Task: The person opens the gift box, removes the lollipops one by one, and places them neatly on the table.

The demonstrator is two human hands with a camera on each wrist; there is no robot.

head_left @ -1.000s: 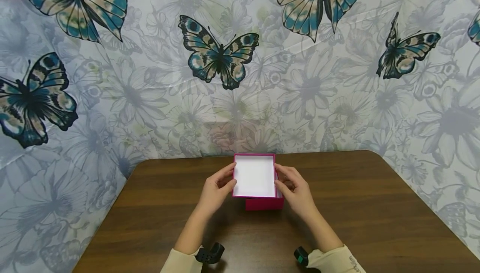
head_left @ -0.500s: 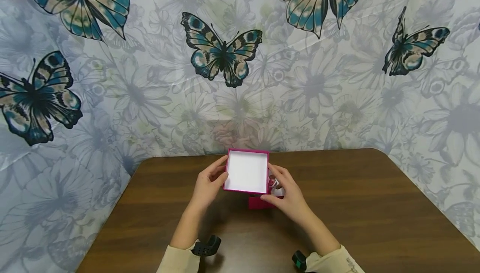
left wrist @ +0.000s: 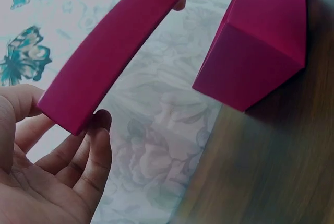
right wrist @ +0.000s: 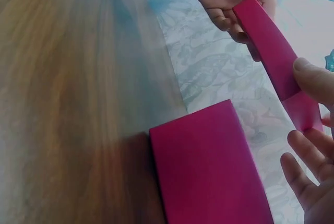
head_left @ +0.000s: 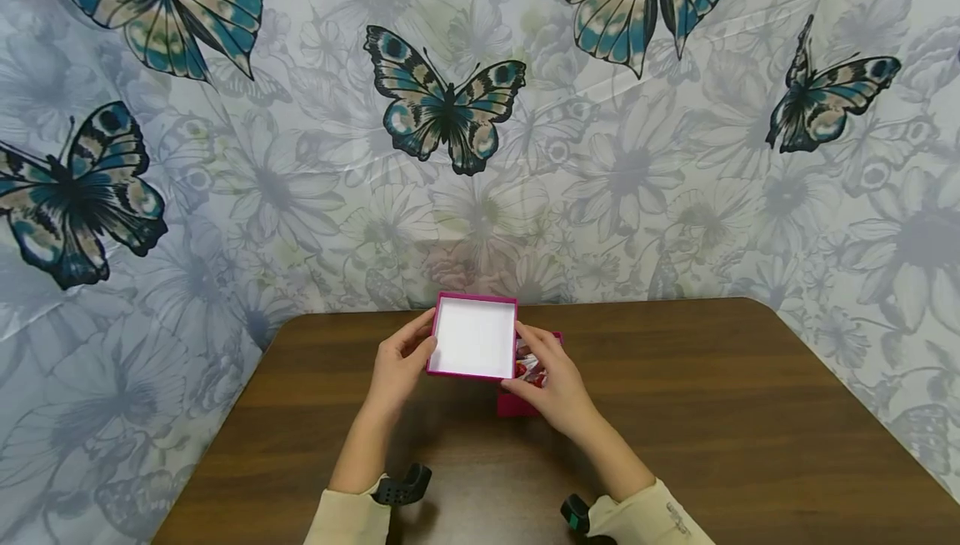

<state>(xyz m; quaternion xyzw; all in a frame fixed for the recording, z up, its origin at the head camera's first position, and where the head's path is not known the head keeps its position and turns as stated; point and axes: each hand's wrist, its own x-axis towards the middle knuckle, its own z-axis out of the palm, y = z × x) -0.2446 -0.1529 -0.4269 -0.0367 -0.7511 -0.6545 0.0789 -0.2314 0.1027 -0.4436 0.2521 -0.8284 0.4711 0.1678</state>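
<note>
Above a brown wood-grained table (head_left: 712,412), the left hand (head_left: 393,374) and right hand (head_left: 557,382) grip opposite sides of a white-lined pink lid (head_left: 472,337), held apart from the open pink box (left wrist: 250,67) resting there.

Butterfly-patterned backdrop (head_left: 637,220) behind brown table (head_left: 750,428)

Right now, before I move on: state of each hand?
Left hand: holding the left edge of a shallow, square, magenta lid with white inside.
Right hand: holding that lid's right edge.
</note>
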